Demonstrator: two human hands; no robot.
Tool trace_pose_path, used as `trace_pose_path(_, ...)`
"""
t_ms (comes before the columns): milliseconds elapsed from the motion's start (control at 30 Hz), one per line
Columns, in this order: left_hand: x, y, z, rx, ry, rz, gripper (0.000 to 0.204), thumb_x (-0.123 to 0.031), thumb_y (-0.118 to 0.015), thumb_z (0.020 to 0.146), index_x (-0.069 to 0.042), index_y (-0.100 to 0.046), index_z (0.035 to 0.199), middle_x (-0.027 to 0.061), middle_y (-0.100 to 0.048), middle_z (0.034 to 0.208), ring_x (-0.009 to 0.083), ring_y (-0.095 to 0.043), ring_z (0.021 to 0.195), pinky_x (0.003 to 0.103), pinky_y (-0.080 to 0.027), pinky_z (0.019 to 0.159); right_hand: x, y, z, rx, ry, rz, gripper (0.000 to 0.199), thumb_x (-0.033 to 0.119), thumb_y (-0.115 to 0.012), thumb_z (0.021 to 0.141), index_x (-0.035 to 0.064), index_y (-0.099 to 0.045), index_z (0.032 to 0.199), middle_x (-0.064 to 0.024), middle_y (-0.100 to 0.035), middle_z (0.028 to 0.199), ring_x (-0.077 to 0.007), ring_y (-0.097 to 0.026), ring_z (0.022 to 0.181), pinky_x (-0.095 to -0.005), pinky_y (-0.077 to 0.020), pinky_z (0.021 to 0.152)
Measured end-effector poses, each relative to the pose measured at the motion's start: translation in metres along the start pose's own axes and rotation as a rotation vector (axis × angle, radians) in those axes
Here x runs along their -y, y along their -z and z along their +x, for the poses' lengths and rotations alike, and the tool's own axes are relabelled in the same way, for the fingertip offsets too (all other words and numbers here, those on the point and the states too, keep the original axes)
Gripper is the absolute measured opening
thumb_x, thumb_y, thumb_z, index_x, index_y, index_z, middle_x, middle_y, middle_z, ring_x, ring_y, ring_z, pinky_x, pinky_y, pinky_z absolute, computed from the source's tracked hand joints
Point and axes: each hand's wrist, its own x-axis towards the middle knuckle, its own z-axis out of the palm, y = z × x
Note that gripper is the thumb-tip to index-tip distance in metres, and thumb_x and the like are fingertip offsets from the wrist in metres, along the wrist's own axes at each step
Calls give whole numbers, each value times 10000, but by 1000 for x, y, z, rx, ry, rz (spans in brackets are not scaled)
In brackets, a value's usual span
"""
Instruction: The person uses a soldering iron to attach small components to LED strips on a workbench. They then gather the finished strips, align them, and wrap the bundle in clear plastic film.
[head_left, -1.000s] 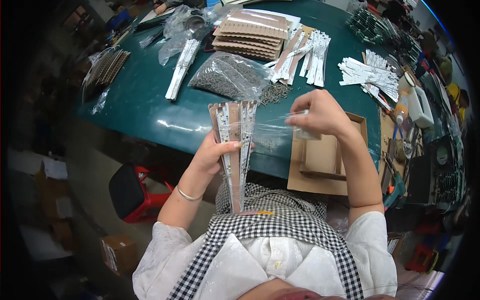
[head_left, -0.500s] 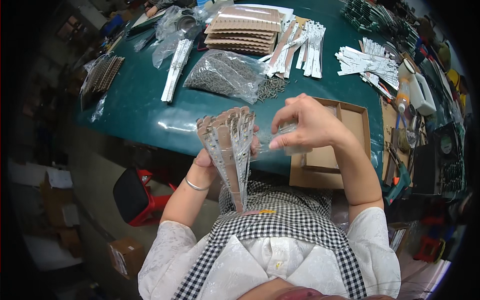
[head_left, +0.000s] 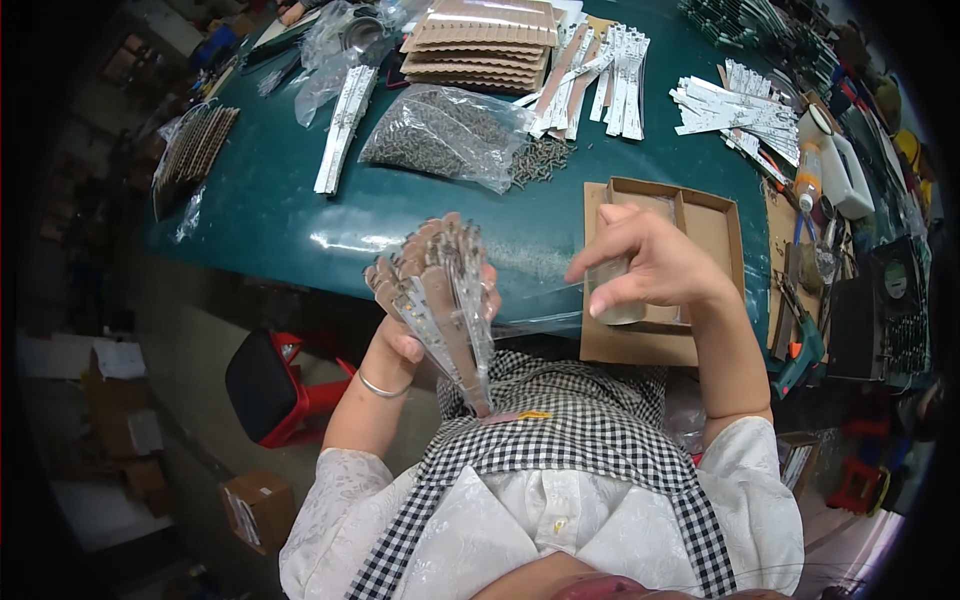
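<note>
My left hand (head_left: 412, 335) grips a fanned bundle of long brown and white card strips (head_left: 440, 300), held upright above my lap at the near edge of the green table (head_left: 270, 215). My right hand (head_left: 650, 262) is raised to the right of the bundle and pinches a thin clear plastic sleeve (head_left: 560, 300) that stretches back toward the strips. Behind the right hand lies a shallow brown cardboard tray (head_left: 715, 225) on the table.
A clear bag of small dark screws (head_left: 440, 135) lies mid-table, with loose screws beside it. Stacks of brown cards (head_left: 490, 40) and white strips (head_left: 610, 80) sit at the far side. Bottles and tools (head_left: 830, 170) crowd the right end. A red stool (head_left: 280, 385) stands below left.
The strip bundle has fanned out and tilted in my left hand. My right hand has moved away to the right, pulling the clear sleeve with it.
</note>
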Motion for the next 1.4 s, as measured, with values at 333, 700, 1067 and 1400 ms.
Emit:
trace_pose_path(333,6,-18,7,115,165,114,1314,-510,-937,491,-89,-267,1539,196,-522,1318,244,-593,940,343,-501,745,-16,-40,61,48,-17,42,170,190,-761,744,104,-743,890,-30,-596,744,-235,-498,840,-365,-368,871)
trace_pose_path(700,-2,-17,3,70,275,113,1196,-392,-919,546,-19,-306,1502,184,-490,1415,284,-602,1137,381,-499,953,-27,-37,49,-167,130,14,79,194,-774,784,148,-771,847,20,-615,733,-181,-504,830,-339,-356,836)
trace_pose_path(1067,12,-12,14,237,340,11,1199,-254,-925,550,-77,-269,1538,270,-398,1465,332,-546,1216,478,-453,998,-10,-23,33,-252,214,-196,99,127,-774,693,124,-751,789,19,-590,665,-180,-505,735,-356,-372,825)
trace_pose_path(1400,2,-33,21,250,295,70,1082,-196,-935,540,-7,-383,1452,277,-528,1320,364,-627,1053,434,-541,768,-12,-37,40,-426,380,-314,81,220,-745,644,155,-699,662,31,-600,611,-197,-505,723,-421,-384,829)
